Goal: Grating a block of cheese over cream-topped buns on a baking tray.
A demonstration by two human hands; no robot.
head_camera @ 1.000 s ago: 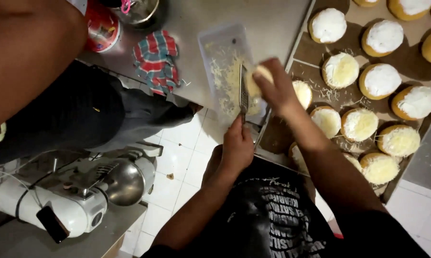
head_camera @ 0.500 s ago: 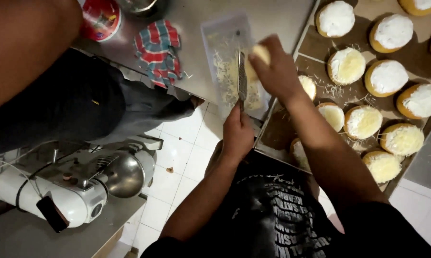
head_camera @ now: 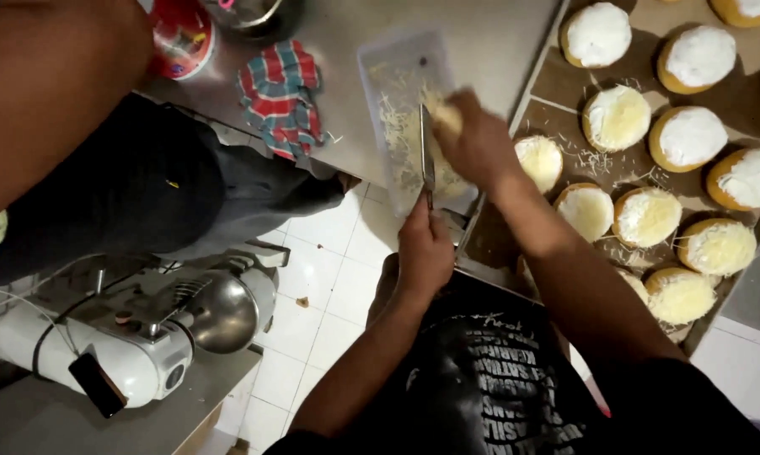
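At 12 o'clock on the steel counter (head_camera: 498, 50) sits your clear plastic tray (head_camera: 401, 76), long side running 12 to 6, with shredded cheese (head_camera: 401, 139) piled inside. Your left hand (head_camera: 425, 248) is at 6 o'clock of the tray, fingers curled tight around the handle of a flat metal grater (head_camera: 427, 160) that stands on edge over the tray. Your right hand (head_camera: 477, 147) is at 3 o'clock of the grater, closed around a pale cheese block (head_camera: 445, 118) pressed against the blade. Motion blur on that hand, so exact finger spread is unclear.

At 2 to 4 o'clock a baking tray (head_camera: 557, 84) holds round buns (head_camera: 645, 215); some carry white frosting only, some carry cheese shreds on top. Loose shreds are scattered between them.

At 11 o'clock a checked cloth (head_camera: 283, 97) lies bunched at the counter edge, red tin (head_camera: 182, 38) beside it. At 8 o'clock a stand mixer (head_camera: 136, 324) sits on a lower counter. Another person's arm (head_camera: 43, 93) fills the 10 o'clock corner.
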